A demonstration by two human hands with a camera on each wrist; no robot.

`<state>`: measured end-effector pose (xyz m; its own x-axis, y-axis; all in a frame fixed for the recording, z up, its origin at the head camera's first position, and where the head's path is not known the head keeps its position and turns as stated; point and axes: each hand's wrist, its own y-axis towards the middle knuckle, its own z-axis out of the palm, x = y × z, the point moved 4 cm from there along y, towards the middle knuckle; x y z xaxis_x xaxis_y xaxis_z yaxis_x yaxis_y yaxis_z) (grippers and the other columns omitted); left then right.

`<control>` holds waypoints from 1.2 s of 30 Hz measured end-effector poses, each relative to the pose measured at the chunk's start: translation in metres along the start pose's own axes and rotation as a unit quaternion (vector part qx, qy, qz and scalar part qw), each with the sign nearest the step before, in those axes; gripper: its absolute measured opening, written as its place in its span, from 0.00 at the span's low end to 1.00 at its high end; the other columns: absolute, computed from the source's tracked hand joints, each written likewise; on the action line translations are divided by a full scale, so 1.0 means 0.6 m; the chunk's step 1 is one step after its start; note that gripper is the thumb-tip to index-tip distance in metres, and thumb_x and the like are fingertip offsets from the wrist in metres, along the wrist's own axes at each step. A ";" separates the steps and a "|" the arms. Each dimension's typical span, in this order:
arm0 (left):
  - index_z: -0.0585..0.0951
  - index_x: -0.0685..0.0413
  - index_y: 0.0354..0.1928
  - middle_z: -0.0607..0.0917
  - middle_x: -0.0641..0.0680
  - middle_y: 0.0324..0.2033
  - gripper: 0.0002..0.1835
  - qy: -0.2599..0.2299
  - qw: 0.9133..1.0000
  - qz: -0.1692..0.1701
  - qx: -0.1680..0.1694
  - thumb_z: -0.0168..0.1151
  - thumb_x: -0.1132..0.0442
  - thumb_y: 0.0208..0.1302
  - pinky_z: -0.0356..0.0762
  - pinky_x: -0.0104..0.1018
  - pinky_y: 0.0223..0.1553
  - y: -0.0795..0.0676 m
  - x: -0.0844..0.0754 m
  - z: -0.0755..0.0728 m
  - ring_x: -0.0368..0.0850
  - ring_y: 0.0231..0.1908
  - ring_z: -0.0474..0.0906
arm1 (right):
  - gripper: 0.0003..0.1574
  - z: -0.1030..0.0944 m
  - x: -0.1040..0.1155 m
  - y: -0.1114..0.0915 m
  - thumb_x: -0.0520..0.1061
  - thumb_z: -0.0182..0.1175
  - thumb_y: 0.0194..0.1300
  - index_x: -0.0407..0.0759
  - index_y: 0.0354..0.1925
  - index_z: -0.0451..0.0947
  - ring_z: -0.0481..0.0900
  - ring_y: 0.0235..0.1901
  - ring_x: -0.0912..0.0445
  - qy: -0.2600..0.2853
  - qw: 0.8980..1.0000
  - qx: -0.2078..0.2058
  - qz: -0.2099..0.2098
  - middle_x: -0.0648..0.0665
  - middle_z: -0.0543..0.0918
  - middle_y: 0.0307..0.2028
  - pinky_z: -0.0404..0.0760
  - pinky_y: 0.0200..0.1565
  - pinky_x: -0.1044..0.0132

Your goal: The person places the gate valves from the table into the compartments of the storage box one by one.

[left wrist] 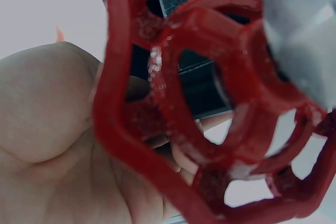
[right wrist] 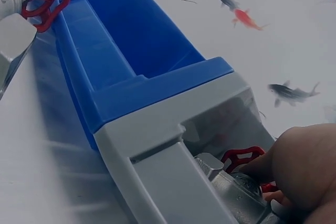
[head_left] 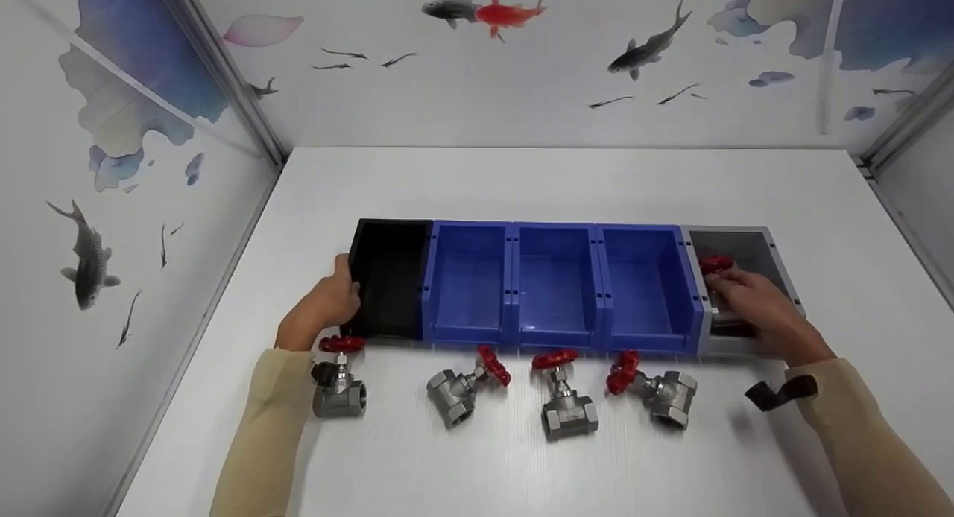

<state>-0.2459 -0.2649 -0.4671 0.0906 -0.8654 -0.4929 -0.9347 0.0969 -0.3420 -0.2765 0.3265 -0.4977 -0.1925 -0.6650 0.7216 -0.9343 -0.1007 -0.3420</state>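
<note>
My left hand holds the left wall of the black bin, its thumb at the rim; its fingers are partly hidden. Just below it stands a steel valve whose red handwheel fills much of the left wrist view. Inside the grey bin at the right end, my right hand grips another steel valve near its red handwheel. That valve lies low between the bin walls, partly covered by the fingers.
Three blue bins stand joined between the black and grey ones. In front lie several valves with red handwheels, such as this middle one. A fish-patterned wall rises behind the white table, with another panel on the left.
</note>
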 end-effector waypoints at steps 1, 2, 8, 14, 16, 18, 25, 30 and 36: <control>0.39 0.68 0.73 0.81 0.71 0.37 0.30 0.002 1.000 0.001 0.000 0.35 0.65 0.78 0.73 0.50 0.41 0.000 0.000 0.000 0.56 0.33 0.78 | 0.43 0.000 0.000 0.000 0.65 0.37 0.77 0.31 0.68 0.63 0.65 0.54 0.43 -0.001 1.000 0.001 -0.001 0.33 0.68 0.57 0.65 0.52 0.55; 0.40 0.69 0.73 0.81 0.71 0.36 0.30 0.003 1.000 0.001 0.000 0.35 0.65 0.78 0.73 0.50 0.40 0.000 0.000 0.000 0.57 0.33 0.78 | 0.43 0.000 0.000 0.000 0.65 0.38 0.77 0.31 0.68 0.64 0.65 0.54 0.43 -0.002 1.000 0.000 -0.001 0.33 0.69 0.56 0.65 0.51 0.55; 0.41 0.68 0.72 0.81 0.70 0.37 0.29 0.005 1.000 0.000 -0.002 0.36 0.65 0.78 0.72 0.50 0.41 0.000 0.001 0.001 0.56 0.34 0.77 | 0.42 0.000 -0.001 -0.002 0.63 0.38 0.78 0.30 0.68 0.63 0.64 0.55 0.42 0.004 1.000 -0.004 0.001 0.32 0.68 0.57 0.65 0.51 0.56; 0.41 0.68 0.72 0.80 0.67 0.34 0.29 0.005 1.000 -0.002 -0.002 0.36 0.65 0.78 0.72 0.49 0.40 0.000 0.002 0.002 0.55 0.32 0.76 | 0.43 -0.001 0.002 -0.004 0.64 0.40 0.77 0.30 0.70 0.60 0.62 0.58 0.40 0.018 1.000 0.002 0.008 0.30 0.65 0.62 0.65 0.52 0.56; 0.40 0.68 0.73 0.80 0.68 0.35 0.29 0.002 1.000 -0.004 -0.001 0.35 0.65 0.78 0.72 0.50 0.41 0.000 0.002 0.002 0.56 0.33 0.76 | 0.42 -0.001 0.003 -0.005 0.63 0.40 0.77 0.30 0.70 0.61 0.63 0.57 0.41 0.020 1.000 0.003 0.010 0.30 0.66 0.61 0.66 0.51 0.57; 0.40 0.68 0.73 0.80 0.71 0.39 0.29 -0.001 1.000 -0.006 0.000 0.35 0.64 0.78 0.72 0.51 0.43 -0.001 0.003 0.002 0.57 0.35 0.76 | 0.41 -0.001 0.004 -0.005 0.62 0.40 0.78 0.31 0.69 0.62 0.65 0.54 0.43 0.018 1.000 0.001 0.010 0.33 0.68 0.57 0.67 0.49 0.59; 0.39 0.68 0.73 0.80 0.73 0.41 0.30 -0.005 1.000 -0.006 0.001 0.35 0.64 0.78 0.72 0.52 0.45 0.000 0.004 0.001 0.58 0.37 0.77 | 0.33 -0.005 0.007 -0.005 0.59 0.43 0.78 0.31 0.59 0.69 0.71 0.41 0.54 0.005 1.000 -0.013 -0.002 0.43 0.74 0.43 0.71 0.40 0.64; 0.37 0.69 0.74 0.81 0.67 0.33 0.31 -0.004 1.000 -0.005 0.002 0.35 0.65 0.78 0.72 0.52 0.45 0.002 0.005 0.002 0.56 0.33 0.77 | 0.27 -0.005 0.007 -0.005 0.55 0.44 0.79 0.31 0.54 0.69 0.73 0.32 0.62 0.034 0.999 -0.014 -0.012 0.51 0.75 0.35 0.74 0.35 0.67; 0.39 0.68 0.73 0.80 0.66 0.32 0.30 0.001 1.000 -0.003 -0.003 0.35 0.65 0.78 0.73 0.50 0.41 0.003 0.005 0.001 0.55 0.31 0.76 | 0.27 -0.004 0.007 -0.005 0.54 0.44 0.79 0.31 0.55 0.69 0.73 0.31 0.63 0.039 0.999 -0.018 -0.005 0.52 0.75 0.34 0.75 0.34 0.67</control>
<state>-0.2469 -0.2670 -0.4697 0.0956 -0.8667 -0.4896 -0.9364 0.0885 -0.3395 -0.2750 0.3259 -0.4924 -0.2036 -0.6047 0.7700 -0.9464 -0.0800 -0.3131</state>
